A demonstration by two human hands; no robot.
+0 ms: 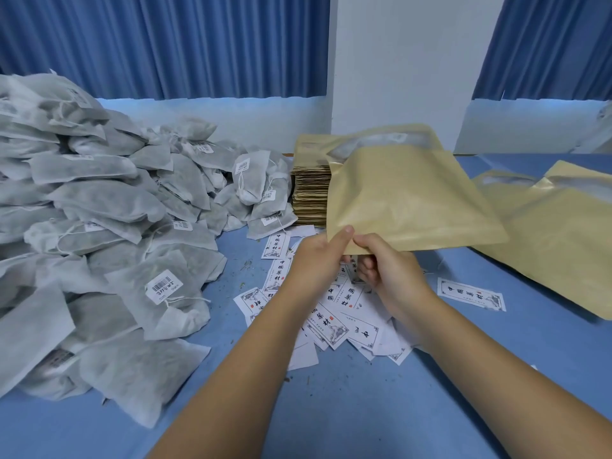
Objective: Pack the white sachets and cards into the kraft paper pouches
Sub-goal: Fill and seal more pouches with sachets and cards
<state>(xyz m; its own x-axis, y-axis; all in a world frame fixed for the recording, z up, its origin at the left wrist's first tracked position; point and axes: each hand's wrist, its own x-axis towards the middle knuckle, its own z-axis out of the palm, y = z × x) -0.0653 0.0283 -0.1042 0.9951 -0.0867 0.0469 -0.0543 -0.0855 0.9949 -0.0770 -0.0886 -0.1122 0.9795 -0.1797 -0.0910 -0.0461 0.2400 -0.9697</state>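
Note:
A kraft paper pouch [407, 200] is held above the table, tilted, with its clear window facing away. My left hand [318, 256] pinches its near left corner, thumb on top. My right hand [381, 260] grips the same near edge just to the right, thumb on top and fingers curled beneath. Under my hands lies a loose scatter of white printed cards [334, 313]. A large heap of white sachets [99, 226] with barcode tags fills the left side. A stack of flat kraft pouches [311, 197] stands behind the cards.
More kraft pouches [559, 240] lie flat at the right. One card [470, 294] lies apart to the right of my hands. The blue table top [364, 409] stretches toward me. A white pillar [397, 61] and blue curtains [165, 44] stand behind the table.

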